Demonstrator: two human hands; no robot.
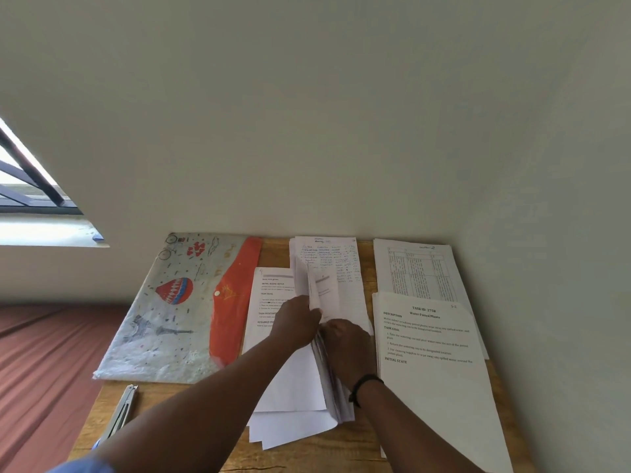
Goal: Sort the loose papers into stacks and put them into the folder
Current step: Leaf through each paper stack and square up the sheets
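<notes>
- Both hands meet at table centre over the loose papers [300, 380], a thick bundle with its leaves fanned upward, apparently so each page can be read before it is sorted.
- The left hand [296, 321] pinches the raised sheets at their edge, holding them upright.
- The right hand [348, 346] curls round the bundle's lower part, pinning it to the wooden table [164, 401].
- At 3 o'clock lies a typed stack [433, 363]; at 1 o'clock, a stack with tables [415, 268]; sorted piles, I judge.
- The folder [177, 308], shut with an orange flap, waits at 9 o'clock, clear of the sorting.
</notes>
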